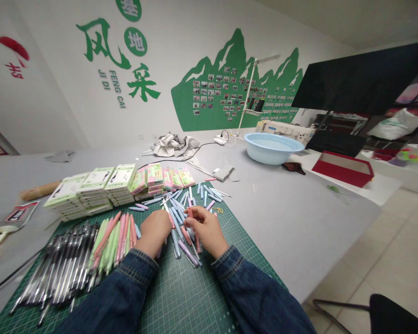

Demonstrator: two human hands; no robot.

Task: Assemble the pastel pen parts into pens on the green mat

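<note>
My right hand (207,227) pinches a coral-red pen cap (190,212) between thumb and fingertips, just above a loose pile of pens. Beside it, my left hand (155,230) is closed, back of the hand up, over the left edge of that pile. Its fingertips are turned away, so what they grip is hidden. Blue pen parts (174,241) and a purple one (189,253) lie scattered between and below the hands. To the left, a row of green and pink pens (115,241) lies beside many clear pens with black tips (61,260).
A green cutting mat (184,297) lies under the pens. Stacked white-green boxes (120,178) and pink-green boxes (155,174) line its far edge. Farther back are grey cloth (174,144), a blue basin (273,150) and a red box (343,169). A glue tube (19,217) lies left.
</note>
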